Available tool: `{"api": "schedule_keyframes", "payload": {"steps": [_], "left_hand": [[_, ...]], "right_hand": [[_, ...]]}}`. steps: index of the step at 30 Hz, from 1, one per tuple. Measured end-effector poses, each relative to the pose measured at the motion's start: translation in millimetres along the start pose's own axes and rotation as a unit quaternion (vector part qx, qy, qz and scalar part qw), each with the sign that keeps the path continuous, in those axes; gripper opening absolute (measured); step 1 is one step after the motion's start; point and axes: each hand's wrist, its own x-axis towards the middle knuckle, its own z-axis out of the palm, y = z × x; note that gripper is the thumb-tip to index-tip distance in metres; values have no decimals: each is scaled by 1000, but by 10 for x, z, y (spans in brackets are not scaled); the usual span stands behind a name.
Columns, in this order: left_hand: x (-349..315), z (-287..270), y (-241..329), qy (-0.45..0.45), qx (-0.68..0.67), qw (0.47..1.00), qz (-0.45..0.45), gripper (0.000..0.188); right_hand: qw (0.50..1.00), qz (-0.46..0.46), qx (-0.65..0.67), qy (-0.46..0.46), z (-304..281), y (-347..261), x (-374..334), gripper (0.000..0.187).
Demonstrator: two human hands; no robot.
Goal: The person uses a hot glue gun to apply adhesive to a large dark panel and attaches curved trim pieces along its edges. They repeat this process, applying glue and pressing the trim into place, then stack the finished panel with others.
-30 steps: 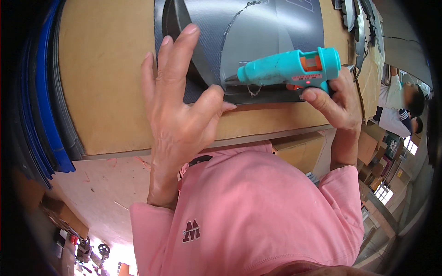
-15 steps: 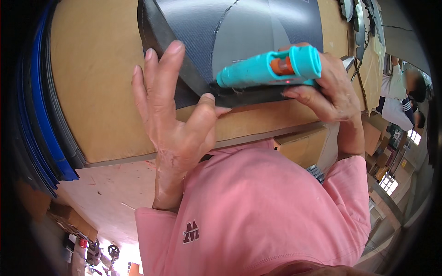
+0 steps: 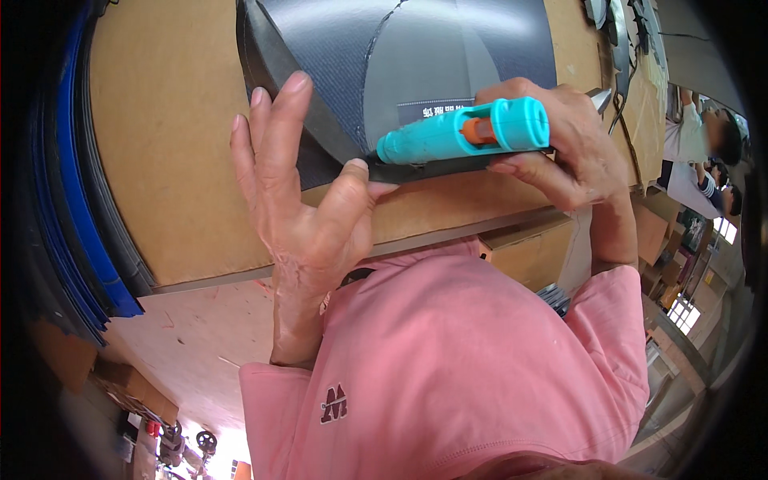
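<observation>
A turquoise hot glue gun (image 3: 424, 138) with an orange part in its window is gripped by my right hand (image 3: 572, 148). Its nozzle end touches or nearly touches the dark edging near my left thumb; the exact contact is hidden. My left hand (image 3: 300, 184) pinches the near edge of a dark, glossy panel (image 3: 320, 48) between thumb and a finger, its other fingers stretched upward. A black flap or strip (image 3: 284, 68) runs down the panel's left side to that pinch. A grey rounded patch (image 3: 416, 56) covers the panel's middle.
The panel lies on a brown tabletop (image 3: 168, 160) by its near edge. Stacked blue and black sheets (image 3: 96, 232) stand at the left. Dark curved pieces (image 3: 620, 40) lie at the far right. A cardboard box (image 3: 528, 252) sits below the table; another person (image 3: 692, 152) is at right.
The glue gun's rear has dipped and shifted slightly left, uncovering more of a dark label on the patch. My left hand keeps its pinch in nearly the same place.
</observation>
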Motion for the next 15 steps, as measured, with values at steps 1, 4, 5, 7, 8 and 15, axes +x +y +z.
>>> {"api": "schedule_keyframes", "payload": {"steps": [1,4,5,7,8,15], "left_hand": [[4,21,-5,11,-3,1000,-5,25],[-10,52,-22,27,-10,1000,-8,25],[-6,54,-28,29,-13,999,-6,25],[4,43,-27,20,-21,1000,-11,26],[11,39,-27,16,-24,1000,-12,27],[60,-27,19,-26,-48,997,-48,29]], "right_hand": [[1000,-3,-22,14,12,2,-9,35],[997,-17,-57,38,28,7,-8,32],[998,-18,-51,39,21,5,-8,32],[998,-14,-37,43,29,-2,-13,32],[998,-11,-31,47,60,-2,-23,32],[994,35,-59,82,102,-55,0,29]]}}
